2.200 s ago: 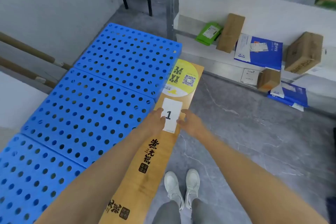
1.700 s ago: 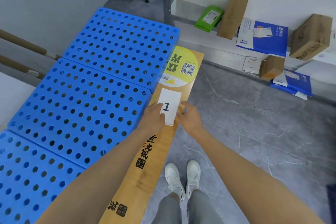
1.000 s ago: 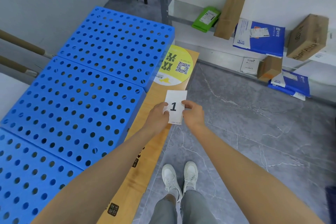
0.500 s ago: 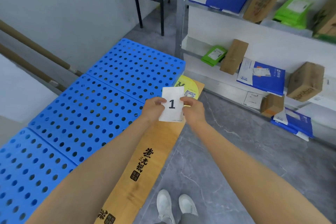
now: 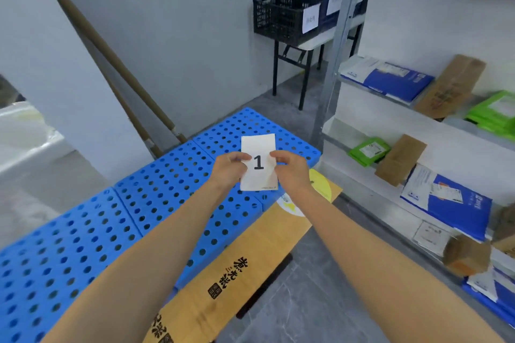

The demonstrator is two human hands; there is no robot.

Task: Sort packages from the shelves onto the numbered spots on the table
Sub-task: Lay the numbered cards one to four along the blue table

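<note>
Two hands hold one white card (image 5: 258,164) with a big black 1 on it. The left hand (image 5: 230,168) pinches the card's left edge and the right hand (image 5: 291,170) pinches its right edge. The card is up in the air, standing upright, over the far end of the blue plastic boards (image 5: 156,203) that are full of round holes. It touches nothing but the fingers.

The blue boards lie flat in a row, end to end. A long orange wooden board (image 5: 250,253) with black writing on it lies right beside them, on the side near the shelves. A round yellow sticker (image 5: 320,186) sits at its far end, partly hidden behind the right hand.

On the right stands a white shelf rack (image 5: 362,181) with a grey metal post (image 5: 338,44). On the lower shelf a green package (image 5: 369,151) lies flat, and just beside it a brown box (image 5: 400,160) leans back on the wall. Next to that a blue and white bag (image 5: 451,203) leans too. On the shelf above are another blue and white bag (image 5: 390,79), a tall brown box (image 5: 451,86) and some green packages (image 5: 496,114). A small brown box (image 5: 465,256) sits low down near the right edge, a bit blurry.

Far back, black crates (image 5: 281,19) with white paper labels sit on a little table with black legs (image 5: 303,44). Two brown poles (image 5: 111,64) lean on the grey wall at the left
</note>
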